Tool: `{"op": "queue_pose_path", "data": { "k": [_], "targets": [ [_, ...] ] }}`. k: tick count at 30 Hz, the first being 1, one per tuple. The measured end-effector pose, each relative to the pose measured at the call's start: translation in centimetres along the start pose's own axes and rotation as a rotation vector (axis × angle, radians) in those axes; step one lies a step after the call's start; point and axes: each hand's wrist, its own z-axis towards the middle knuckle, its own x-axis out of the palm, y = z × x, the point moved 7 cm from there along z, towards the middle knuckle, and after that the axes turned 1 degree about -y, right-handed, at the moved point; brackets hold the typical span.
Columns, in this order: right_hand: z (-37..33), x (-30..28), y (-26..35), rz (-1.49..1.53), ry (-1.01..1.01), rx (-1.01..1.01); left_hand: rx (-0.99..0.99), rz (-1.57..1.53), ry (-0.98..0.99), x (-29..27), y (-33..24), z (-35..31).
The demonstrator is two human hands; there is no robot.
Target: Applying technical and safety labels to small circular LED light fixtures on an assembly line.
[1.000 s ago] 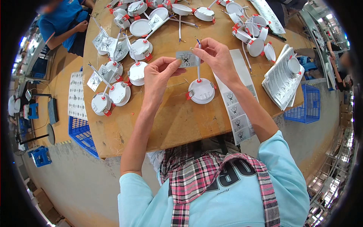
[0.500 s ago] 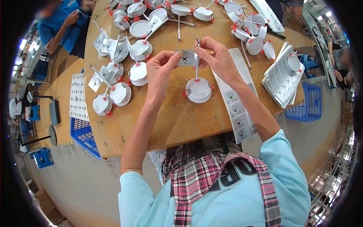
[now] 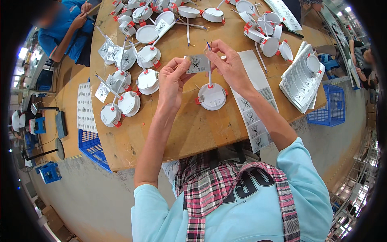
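My left hand (image 3: pixel 174 78) pinches the silver label (image 3: pixel 197 64) by its left end, right end at the white cable (image 3: pixel 209 77). My right hand (image 3: pixel 230 67) grips that cable near its top. Round lamp (image 3: pixel 212 98) lies on the desk (image 3: pixel 181 129), inboard of the near edge.

From the worker's head, a fisheye camera faces steeply down past the chest (image 3: pixel 252 213), close above the fingers (image 3: pixel 180 68), sweeping the desk (image 3: pixel 183 131) from its near edge to floor (image 3: pixel 102 193) beyond both side edges.
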Motion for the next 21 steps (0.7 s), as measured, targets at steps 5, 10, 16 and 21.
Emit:
{"op": "queue_pose_path", "data": {
  "k": [5,10,16,21],
  "targets": [
    [0.1,-0.1,-0.5,0.021,0.004,0.006,-0.071,-0.096,0.030,0.4,0.5,-0.1],
    [0.1,-0.5,-1.6,0.041,0.028,0.087,-0.027,0.003,0.034,0.1,0.4,0.2],
    [-0.1,-0.3,-1.1,0.026,0.003,0.041,0.037,0.093,-0.069,-0.3,0.0,-0.1],
    [-0.2,-0.5,-0.9,-0.009,-0.018,0.041,0.021,0.122,-0.158,-0.9,-0.5,-0.2]
  ]
}}
